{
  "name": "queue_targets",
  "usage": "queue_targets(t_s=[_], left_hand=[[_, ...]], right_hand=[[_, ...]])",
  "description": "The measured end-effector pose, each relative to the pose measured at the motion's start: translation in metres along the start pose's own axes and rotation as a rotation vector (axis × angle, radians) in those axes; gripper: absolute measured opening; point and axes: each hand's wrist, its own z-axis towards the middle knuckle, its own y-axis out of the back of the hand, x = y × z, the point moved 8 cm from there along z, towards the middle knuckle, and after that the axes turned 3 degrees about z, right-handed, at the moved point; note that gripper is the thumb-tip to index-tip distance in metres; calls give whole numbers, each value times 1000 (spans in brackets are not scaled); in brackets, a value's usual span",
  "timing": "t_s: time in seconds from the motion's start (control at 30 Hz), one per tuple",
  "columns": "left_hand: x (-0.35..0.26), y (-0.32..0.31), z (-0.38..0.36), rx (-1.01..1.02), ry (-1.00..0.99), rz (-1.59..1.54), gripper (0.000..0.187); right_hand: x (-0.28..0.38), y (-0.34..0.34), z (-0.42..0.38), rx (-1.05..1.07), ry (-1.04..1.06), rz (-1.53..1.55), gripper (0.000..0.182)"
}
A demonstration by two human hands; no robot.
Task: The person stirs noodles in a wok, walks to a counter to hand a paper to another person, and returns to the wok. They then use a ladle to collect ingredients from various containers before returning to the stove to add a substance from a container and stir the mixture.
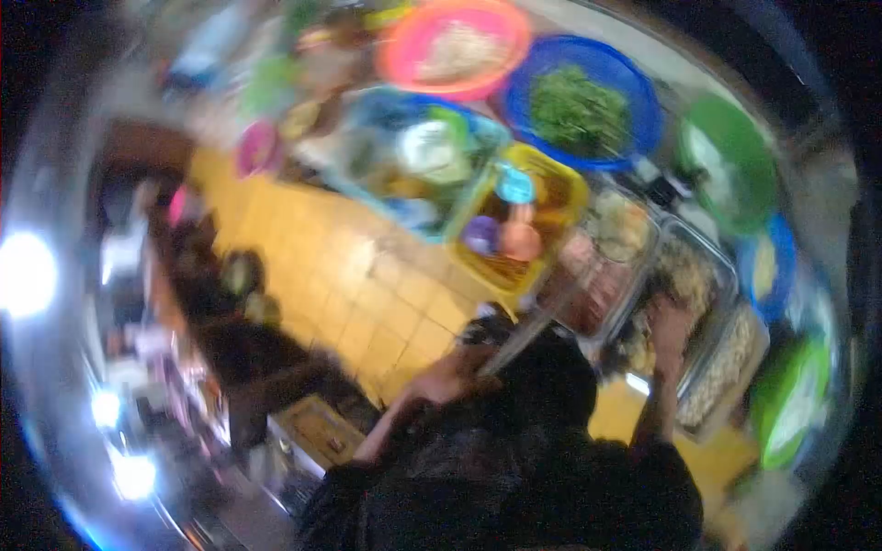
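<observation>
My right hand (672, 329) reaches down into a clear rectangular tray (726, 266) of brownish food pieces. Its fingers are blurred against the food. Lower and to the left, my left hand (450, 372) is closed at the near end of a thin, pale, straight-edged thing (522, 342), too smeared to name. Just left of the right hand's tray stands another clear tray with reddish-brown food (588, 292). On its other side is a tray of small pale pieces (726, 367).
A yellow basket (464, 266) holds coloured cups. Behind it are a light-blue crate (372, 213), a pink-orange bowl (395, 57) and a blue basin of green leaves (581, 106). Green bowls (744, 138) line the right. Yellow floor tiles (322, 266) show at the left.
</observation>
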Motion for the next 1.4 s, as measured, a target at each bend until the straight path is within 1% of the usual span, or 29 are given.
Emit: queue_targets(t_s=[0.03,0.1,0.17,0.2,0.23,0.3,0.33,0.37,0.4,0.43,0.47,0.5,0.57,0.6,0.7,0.8,0.87,0.93,0.97,1.0,1.03,1.1,1.13,1.17,1.2,1.23,1.27,1.33,1.4], left_hand=[[-5,4,-5,-49,-94,44,40],[0,3,-15,-55,-139,52,54],[39,-5,-9,-182,-278,-29,54],[30,0,-23,-149,-199,-10,54],[19,0,-35,-91,-128,-7,54],[31,1,-42,-173,-245,44,52],[56,1,-41,-391,-379,-78,39],[54,6,-51,-415,-410,-73,39],[55,17,-52,-359,-338,-108,39],[59,6,-66,-306,-274,-130,40],[59,11,-81,-384,-304,-90,40],[61,16,-89,-389,-321,-82,40],[70,16,-104,-281,-252,-84,49],[77,18,-116,-333,-201,-117,49],[97,18,-126,-339,-316,-165,49],[103,18,-163,-322,-321,-246,52],[122,23,-186,-561,-352,-203,55],[120,22,-216,-464,-237,-276,56],[129,24,-229,-552,-238,-269,54],[153,15,-227,-523,-251,-412,50],[152,7,-238,-466,-255,-413,50],[162,17,-272,-648,-84,-386,51],[174,12,-278,-642,-87,-384,51],[193,4,-283,-681,-75,-482,48],[206,-1,-287,-713,-72,-541,46],[218,-6,-292,-745,-71,-601,45],[226,-9,-298,-791,-69,-612,44],[235,-15,-312,-879,-59,-643,44],[245,-26,-323,-891,-24,-785,44]], right_hand=[[-28,-36,5,297,-317,-42,40],[2,-15,10,64,-88,-1,38],[31,-2,23,-122,115,75,37],[48,5,26,-186,184,98,37],[64,15,27,-241,227,105,36],[89,30,24,-326,255,115,35],[97,33,24,-348,260,116,34],[104,38,22,-375,259,123,34],[111,41,25,-391,254,113,33],[114,46,20,-415,254,116,33],[120,48,19,-425,252,120,32],[123,49,17,-439,244,125,31],[131,55,12,-469,231,138,30],[135,57,12,-479,232,143,30],[141,65,11,-519,240,177,28],[138,77,9,-560,251,236,27],[134,90,8,-597,285,306,26],[139,105,5,-639,349,402,25],[153,114,5,-659,401,457,25],[182,125,0,-672,475,518,24],[206,132,-7,-687,548,572,24],[331,151,-47,-372,590,788,28],[372,142,-49,-316,646,785,28],[418,126,-46,-232,840,834,27],[467,123,-75,-202,844,667,23],[512,107,-90,-83,1051,847,18],[548,95,-107,-95,1026,741,13],[611,54,-124,75,1147,751,9],[662,36,-155,89,1281,653,9]])
